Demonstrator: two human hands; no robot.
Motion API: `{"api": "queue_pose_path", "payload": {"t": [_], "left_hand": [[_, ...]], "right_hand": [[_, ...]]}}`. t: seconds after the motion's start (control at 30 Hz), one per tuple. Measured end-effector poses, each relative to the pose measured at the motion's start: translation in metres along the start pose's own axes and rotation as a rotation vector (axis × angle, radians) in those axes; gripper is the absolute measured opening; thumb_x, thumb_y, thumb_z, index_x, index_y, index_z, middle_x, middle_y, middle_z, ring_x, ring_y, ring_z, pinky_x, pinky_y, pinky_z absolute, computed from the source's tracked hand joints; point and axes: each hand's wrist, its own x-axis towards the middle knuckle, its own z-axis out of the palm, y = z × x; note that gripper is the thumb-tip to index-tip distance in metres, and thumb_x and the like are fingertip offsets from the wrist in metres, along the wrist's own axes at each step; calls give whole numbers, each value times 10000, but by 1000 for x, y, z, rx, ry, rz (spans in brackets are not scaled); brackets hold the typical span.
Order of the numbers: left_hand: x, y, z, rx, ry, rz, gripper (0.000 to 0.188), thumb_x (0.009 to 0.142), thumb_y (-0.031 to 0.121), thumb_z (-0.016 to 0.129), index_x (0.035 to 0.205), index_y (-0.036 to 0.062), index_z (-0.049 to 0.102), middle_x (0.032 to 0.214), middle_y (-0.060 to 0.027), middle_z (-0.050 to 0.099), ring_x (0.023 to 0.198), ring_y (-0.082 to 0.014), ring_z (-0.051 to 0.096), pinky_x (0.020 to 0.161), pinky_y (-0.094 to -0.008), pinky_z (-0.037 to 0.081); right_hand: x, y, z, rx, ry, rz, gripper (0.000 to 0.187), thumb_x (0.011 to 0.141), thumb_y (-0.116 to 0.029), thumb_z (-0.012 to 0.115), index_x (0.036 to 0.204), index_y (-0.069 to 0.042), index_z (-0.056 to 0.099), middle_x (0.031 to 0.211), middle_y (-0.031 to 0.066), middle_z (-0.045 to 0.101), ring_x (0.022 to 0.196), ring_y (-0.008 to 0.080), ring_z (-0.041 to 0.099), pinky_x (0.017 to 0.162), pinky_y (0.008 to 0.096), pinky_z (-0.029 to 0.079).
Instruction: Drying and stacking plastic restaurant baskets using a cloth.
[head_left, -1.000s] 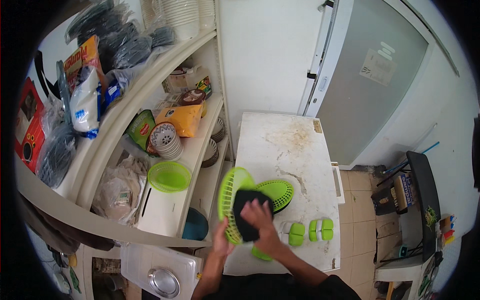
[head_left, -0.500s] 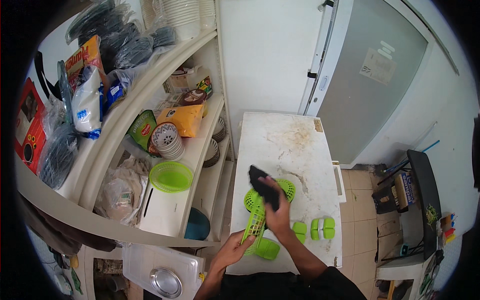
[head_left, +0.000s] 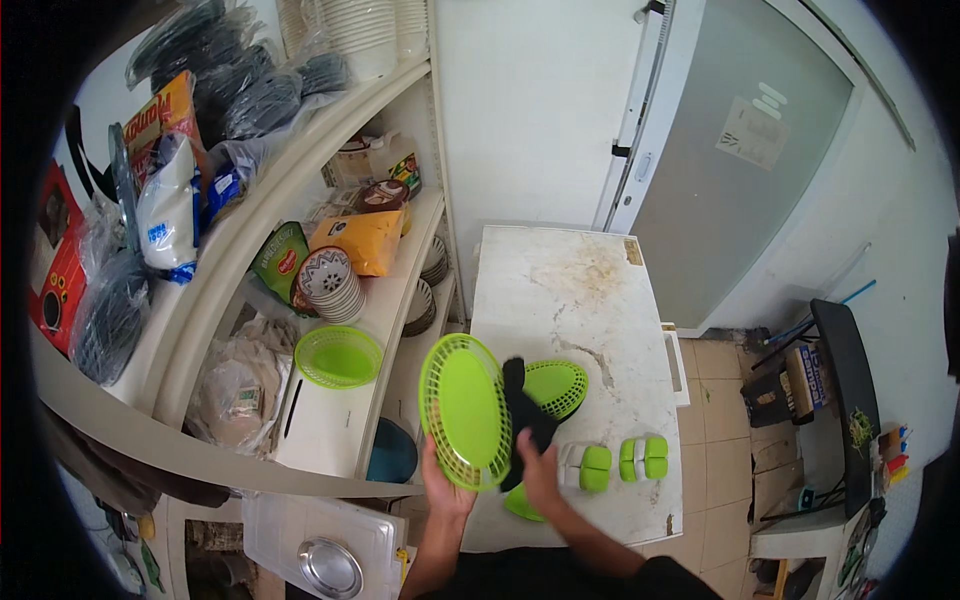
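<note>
My left hand (head_left: 450, 490) grips a bright green oval plastic basket (head_left: 465, 410) by its lower rim. The basket is tilted up, its flat bottom and slotted sides in view. Close against its right side, my right hand (head_left: 542, 480) holds a black cloth (head_left: 531, 425), which hangs above the table. Behind the cloth, another green oval basket (head_left: 558, 384) lies on the white table (head_left: 540, 290). Small green-and-white containers (head_left: 594, 468) sit right of my right hand, with a similar pair (head_left: 644, 458) farther right. A green item (head_left: 520, 503) is partly hidden under my hands.
Shelves on the left hold a green basket (head_left: 338, 357), stacked patterned bowls (head_left: 332, 287) and an orange bag (head_left: 362, 242). At the lower left, a metal plate (head_left: 330, 568) rests on a clear plastic box (head_left: 270, 535). A black folding table (head_left: 850, 390) stands at right.
The basket in my left hand has come up and turned, so its broad face shows. My right hand has moved down with the black cloth, uncovering more of the basket on the table.
</note>
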Motion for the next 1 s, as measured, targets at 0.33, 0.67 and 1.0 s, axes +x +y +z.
{"api": "queue_pose_path", "payload": {"t": [0.33,0.67,1.0], "left_hand": [[-4,9,-24,680,-141,-77,489,992,403,433,1270,8,507,1178,-134,611,1004,-225,643,881,-368,539],[-14,-8,-8,1156,-221,222,464,1019,293,389,1433,93,324,1365,-143,450,1272,-272,439,1052,-415,367],[-11,17,46,1017,-467,31,1158,711,618,698,1504,17,106,1517,-158,206,1362,-265,292,1107,-367,251]], "right_hand": [[3,-27,12,-716,-261,-1079,549,713,-134,660,1259,-133,599,1385,12,517,1387,310,322,1129,562,129],[12,18,-16,510,174,-55,380,925,-220,601,1203,26,519,1130,104,595,1048,184,554,928,318,423],[-32,-28,-5,-530,-461,-631,495,668,52,638,1149,30,524,1062,211,555,1039,393,559,924,401,446]]}}
